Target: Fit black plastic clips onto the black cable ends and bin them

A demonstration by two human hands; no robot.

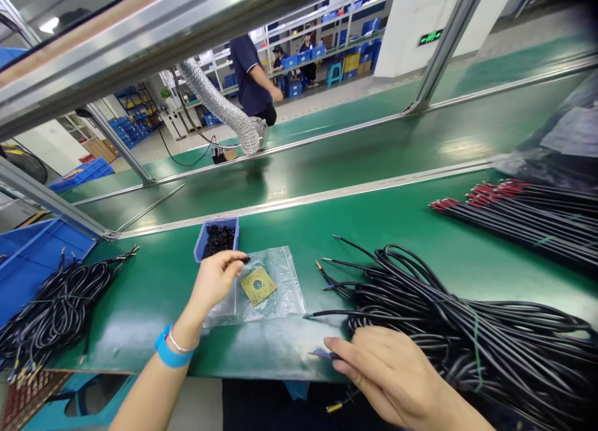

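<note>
Left fingers [232, 256] partly hide a black piece [246, 259] too small to identify

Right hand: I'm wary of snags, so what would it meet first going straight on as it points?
Probably the clear plastic bag, though depth is unclear and the right hand might pass over it.

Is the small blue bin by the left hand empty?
No, the bin isn't empty: many black parts show through its open top.
</note>
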